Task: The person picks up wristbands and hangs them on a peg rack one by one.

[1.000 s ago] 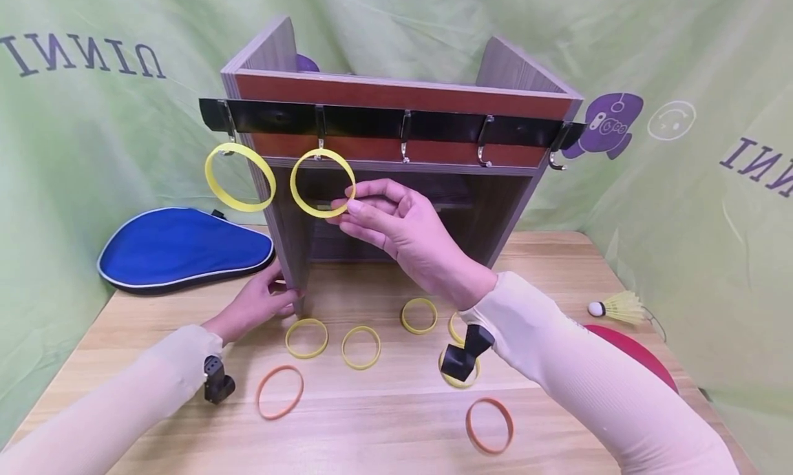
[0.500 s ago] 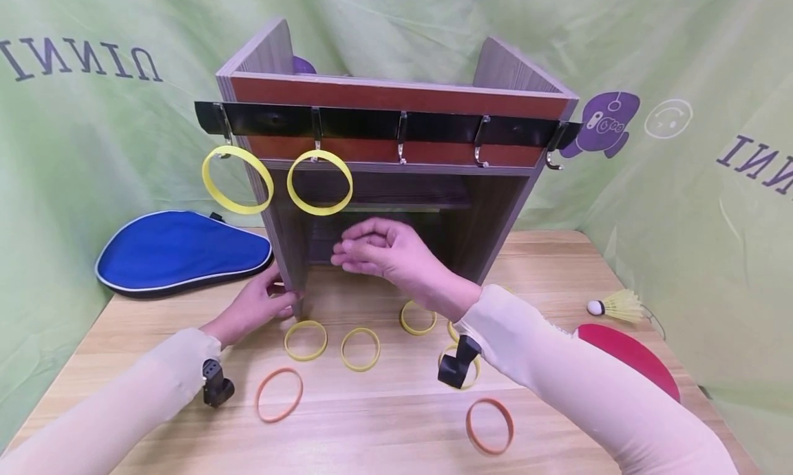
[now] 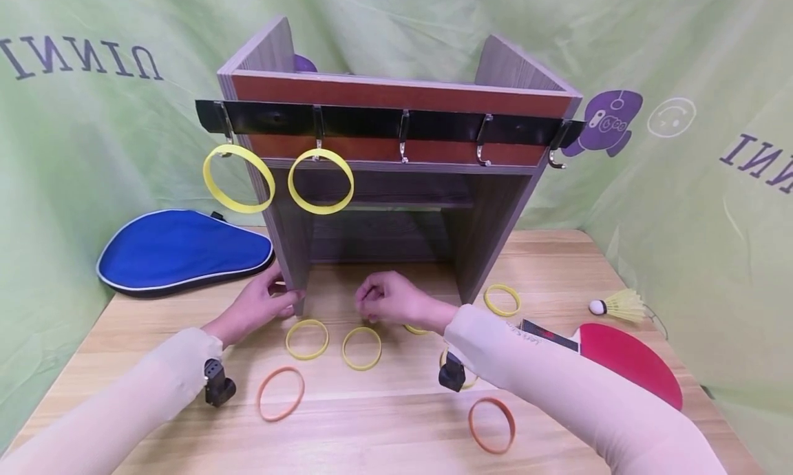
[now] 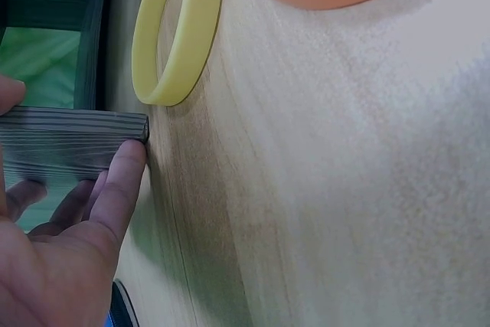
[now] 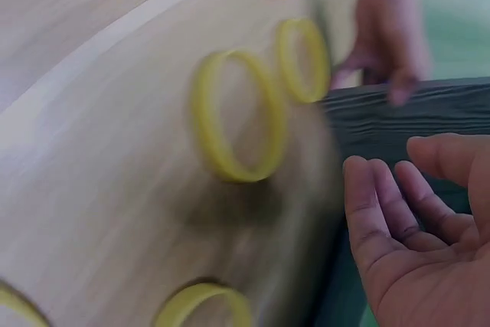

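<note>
Two yellow rings [image 3: 362, 347] flat on table [image 3: 384, 420]

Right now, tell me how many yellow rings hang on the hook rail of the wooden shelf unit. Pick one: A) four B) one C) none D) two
D: in the head view, one yellow ring hangs from the leftmost hook and a second yellow ring from the next hook on the hook rail; the other three hooks are bare, and the remaining rings lie on the table.
</note>
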